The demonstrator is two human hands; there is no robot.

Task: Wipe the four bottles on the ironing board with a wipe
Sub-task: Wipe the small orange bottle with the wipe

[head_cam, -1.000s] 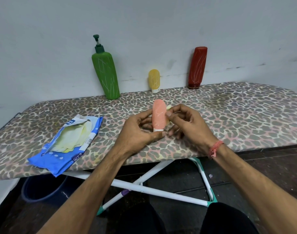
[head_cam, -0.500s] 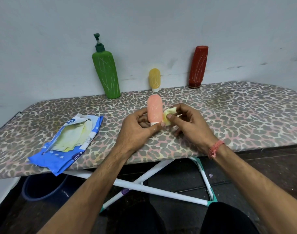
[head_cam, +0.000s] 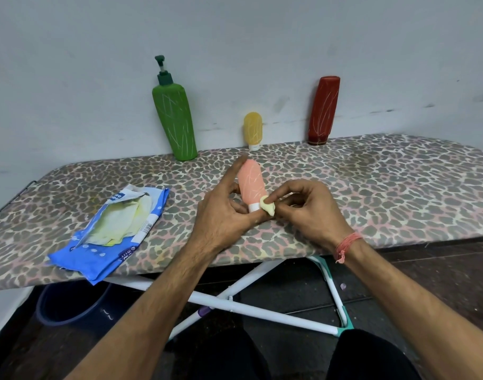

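Left hand (head_cam: 221, 218) grips the pink bottle (head_cam: 251, 183), cap downward, above the near middle of the ironing board (head_cam: 372, 187); right hand (head_cam: 306, 209) fingers pinch a balled wipe (head_cam: 268, 208) against the bottle beside its white cap; likely risk: the bottle twists out of the hold if rubbed hard; green bottle (head_cam: 174, 119), yellow bottle (head_cam: 253, 130) and red bottle (head_cam: 324, 109) stand at the far edge against the wall, apparently prone to toppling; wipe packet (head_cam: 111, 234) overhangs the near edge; open room lies to the right.

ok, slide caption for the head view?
Left hand holds pink bottle while right hand wipes it with wipe.
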